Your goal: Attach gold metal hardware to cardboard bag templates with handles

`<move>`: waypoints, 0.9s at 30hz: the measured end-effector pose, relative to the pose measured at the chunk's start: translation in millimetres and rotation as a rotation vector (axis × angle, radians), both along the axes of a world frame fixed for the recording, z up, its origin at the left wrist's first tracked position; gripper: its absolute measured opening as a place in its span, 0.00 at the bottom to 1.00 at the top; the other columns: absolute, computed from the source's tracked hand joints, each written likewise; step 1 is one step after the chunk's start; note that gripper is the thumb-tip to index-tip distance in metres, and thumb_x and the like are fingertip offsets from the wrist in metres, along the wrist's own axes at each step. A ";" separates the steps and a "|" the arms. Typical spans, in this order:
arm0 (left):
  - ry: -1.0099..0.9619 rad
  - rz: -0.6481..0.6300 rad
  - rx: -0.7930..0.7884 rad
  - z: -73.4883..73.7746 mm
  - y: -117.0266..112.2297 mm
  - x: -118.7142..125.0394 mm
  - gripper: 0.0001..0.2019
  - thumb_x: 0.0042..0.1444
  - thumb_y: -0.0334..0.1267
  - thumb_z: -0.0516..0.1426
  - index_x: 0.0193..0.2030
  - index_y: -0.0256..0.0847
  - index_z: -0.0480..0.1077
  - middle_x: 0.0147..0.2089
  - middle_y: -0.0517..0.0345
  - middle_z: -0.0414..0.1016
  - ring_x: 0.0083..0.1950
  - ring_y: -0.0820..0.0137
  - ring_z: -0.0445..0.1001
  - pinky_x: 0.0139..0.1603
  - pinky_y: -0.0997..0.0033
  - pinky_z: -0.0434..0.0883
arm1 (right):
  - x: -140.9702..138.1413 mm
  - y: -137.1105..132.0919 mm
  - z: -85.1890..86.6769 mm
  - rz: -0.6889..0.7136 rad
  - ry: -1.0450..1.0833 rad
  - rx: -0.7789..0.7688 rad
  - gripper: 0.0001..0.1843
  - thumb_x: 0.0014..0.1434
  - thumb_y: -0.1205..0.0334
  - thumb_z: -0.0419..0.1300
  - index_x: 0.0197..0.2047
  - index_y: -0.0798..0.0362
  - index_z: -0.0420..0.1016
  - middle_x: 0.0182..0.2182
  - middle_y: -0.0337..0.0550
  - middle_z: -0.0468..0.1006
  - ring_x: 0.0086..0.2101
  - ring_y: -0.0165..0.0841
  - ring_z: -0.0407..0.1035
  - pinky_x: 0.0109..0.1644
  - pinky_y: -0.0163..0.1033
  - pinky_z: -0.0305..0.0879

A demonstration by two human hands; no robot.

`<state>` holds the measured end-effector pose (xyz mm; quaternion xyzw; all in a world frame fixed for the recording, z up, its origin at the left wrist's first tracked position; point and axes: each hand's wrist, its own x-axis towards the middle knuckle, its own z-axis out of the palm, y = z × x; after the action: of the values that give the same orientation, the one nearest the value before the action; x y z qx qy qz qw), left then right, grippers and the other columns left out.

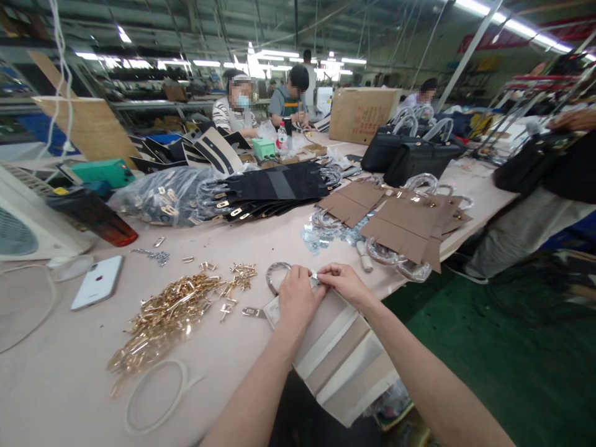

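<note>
A: What is the biggest thing near the person?
B: A pale counter (pixel 223 366). Over its near edge lies a striped panel (pixel 344 360), its lower end overhanging the lap; it could slide off if the grip slackened.

A: And the gold heap?
B: Loose gold fittings (pixel 177 310), left of the panel (some lie scattered at the heap's edge). A careless forearm could sweep them about.

A: The hands?
B: The left hand (pixel 298 295) is curled over the panel's upper edge, holding it. The right hand (pixel 342 282) meets it there, thumb and finger pinched together.

A: Anything smaller?
B: A clear-wrapped handle (pixel 277 267) and a metal tab (pixel 252 313) jut out; either might snag. Smallest is a shiny bit (pixel 315 279) at the fingertips, too small to identify; a slipping pinch could drop or skew it.
</note>
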<state>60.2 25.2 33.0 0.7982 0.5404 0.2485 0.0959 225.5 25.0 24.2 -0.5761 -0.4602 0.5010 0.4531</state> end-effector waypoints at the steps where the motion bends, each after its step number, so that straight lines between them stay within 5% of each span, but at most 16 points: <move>1: 0.002 -0.002 -0.001 0.4 -0.1 0.0 0.17 0.60 0.49 0.64 0.48 0.42 0.70 0.49 0.52 0.72 0.51 0.59 0.72 0.51 0.60 0.70 | -0.5 0.8 -0.9 -0.002 -0.001 0.001 0.17 0.48 0.51 0.72 0.36 0.55 0.82 0.30 0.41 0.82 0.30 0.32 0.70 0.35 0.36 0.65; 17: -0.111 -0.111 -0.027 5.7 0.6 -8.1 0.12 0.58 0.42 0.65 0.46 0.46 0.70 0.49 0.54 0.72 0.52 0.60 0.73 0.52 0.61 0.71 | -4.7 4.5 0.8 0.003 -0.264 0.044 0.06 0.50 0.62 0.66 0.29 0.54 0.83 0.29 0.42 0.83 0.33 0.35 0.74 0.39 0.38 0.66; 27: -0.170 -0.101 -0.032 -0.2 4.9 -7.1 0.09 0.58 0.39 0.63 0.44 0.44 0.71 0.47 0.53 0.73 0.51 0.59 0.73 0.53 0.59 0.71 | 4.3 -11.9 8.9 0.127 -0.089 0.036 0.13 0.55 0.55 0.69 0.39 0.55 0.85 0.27 0.39 0.81 0.29 0.32 0.71 0.35 0.36 0.64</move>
<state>53.1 30.0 32.7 0.7989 0.4932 0.3013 0.1665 229.8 13.2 33.1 -0.5592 -0.5244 0.4943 0.4098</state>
